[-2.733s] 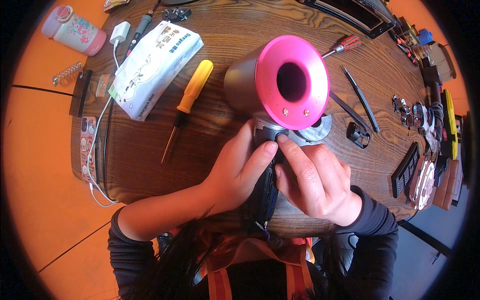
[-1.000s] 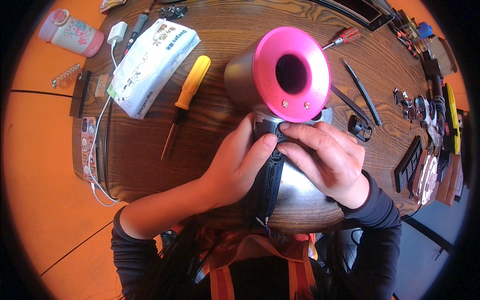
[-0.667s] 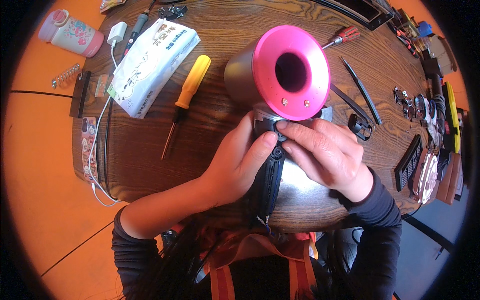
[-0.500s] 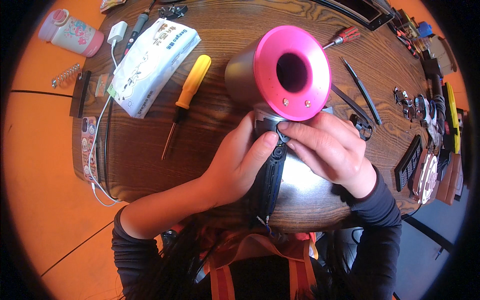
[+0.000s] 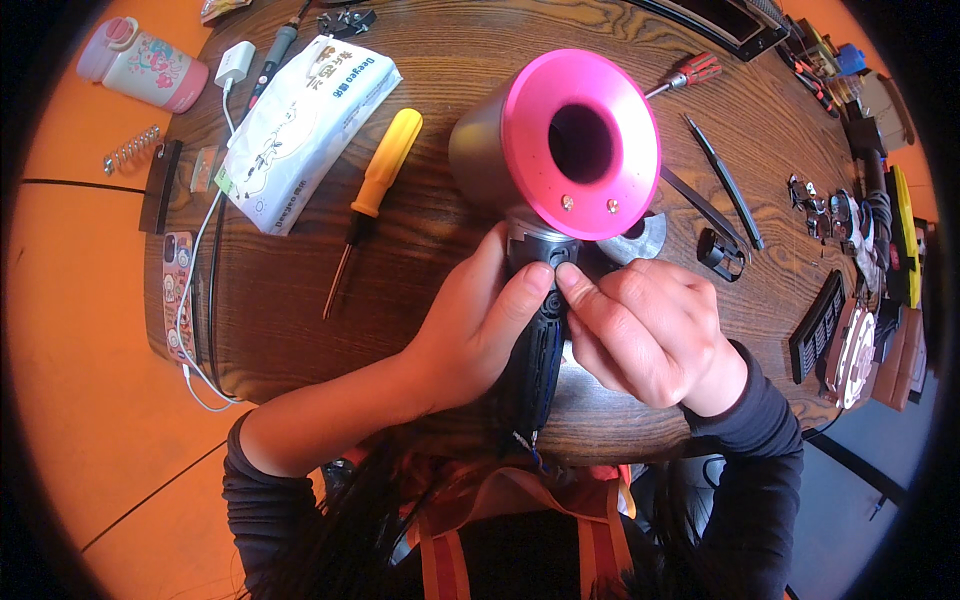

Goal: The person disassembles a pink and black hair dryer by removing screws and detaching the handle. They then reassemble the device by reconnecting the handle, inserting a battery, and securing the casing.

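Note:
A hair dryer [image 5: 490, 150] with a grey barrel and a pink ring face stands head up in front of me, tilted slightly. Its inner black handle [image 5: 540, 370] is exposed, with thin wires at the lower end. My left hand [image 5: 475, 315] is closed round the upper handle from the left, thumb pressed on its front. From the right, my right hand [image 5: 650, 325] pinches at the same spot, thumb and index finger against the handle just below the pink head. Any small part between those fingertips is hidden.
A yellow screwdriver [image 5: 385, 165] and a tissue pack [image 5: 310, 135] lie left. Right are a red-handled screwdriver [image 5: 695, 72], dark tweezers [image 5: 725, 185], a black ring-shaped part [image 5: 722, 255] and a curved silver piece [image 5: 645, 240]. A phone [image 5: 178, 295] and white cable sit at the left edge.
My right hand has shifted slightly down and its fingers have curled in, uncovering the curved silver piece behind. The dryer's head has tipped a little left. My left hand stays put.

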The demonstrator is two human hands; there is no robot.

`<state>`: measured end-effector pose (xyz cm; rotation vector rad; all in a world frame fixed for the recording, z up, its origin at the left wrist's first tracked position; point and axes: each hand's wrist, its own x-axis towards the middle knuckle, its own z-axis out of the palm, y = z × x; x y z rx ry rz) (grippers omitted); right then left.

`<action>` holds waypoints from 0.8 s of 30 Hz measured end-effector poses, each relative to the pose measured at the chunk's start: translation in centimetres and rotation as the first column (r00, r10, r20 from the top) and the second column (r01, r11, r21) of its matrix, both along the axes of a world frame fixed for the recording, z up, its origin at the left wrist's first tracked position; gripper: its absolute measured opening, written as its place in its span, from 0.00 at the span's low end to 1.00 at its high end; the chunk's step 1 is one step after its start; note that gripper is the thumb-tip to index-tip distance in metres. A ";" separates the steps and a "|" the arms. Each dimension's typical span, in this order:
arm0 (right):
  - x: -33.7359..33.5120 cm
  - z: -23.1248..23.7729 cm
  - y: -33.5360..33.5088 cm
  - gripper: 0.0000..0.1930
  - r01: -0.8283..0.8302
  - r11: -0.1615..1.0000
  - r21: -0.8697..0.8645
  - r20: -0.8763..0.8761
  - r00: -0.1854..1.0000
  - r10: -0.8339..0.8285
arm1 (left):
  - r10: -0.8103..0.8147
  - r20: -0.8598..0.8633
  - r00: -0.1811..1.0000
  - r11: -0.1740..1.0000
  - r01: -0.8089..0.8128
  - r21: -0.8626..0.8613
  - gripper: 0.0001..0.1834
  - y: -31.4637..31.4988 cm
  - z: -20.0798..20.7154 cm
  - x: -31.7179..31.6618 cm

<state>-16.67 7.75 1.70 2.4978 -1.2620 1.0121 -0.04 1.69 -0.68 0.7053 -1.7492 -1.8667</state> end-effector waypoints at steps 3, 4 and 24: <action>0.1 0.0 0.0 0.14 0.008 0.998 0.060 0.024 1.000 -0.010 | 0.016 -0.025 1.000 0.998 -0.017 -0.059 0.22 0.0 -0.2 -0.2; 0.0 0.1 0.0 0.14 0.007 0.997 0.081 0.067 0.998 -0.013 | 0.023 -0.031 0.999 0.997 -0.025 -0.071 0.22 -0.1 -0.2 -0.2; -1.0 -0.7 -0.1 0.16 -0.038 0.996 0.082 0.128 0.991 0.027 | 0.003 -0.141 0.990 0.954 0.039 0.296 0.26 -0.2 -0.8 0.0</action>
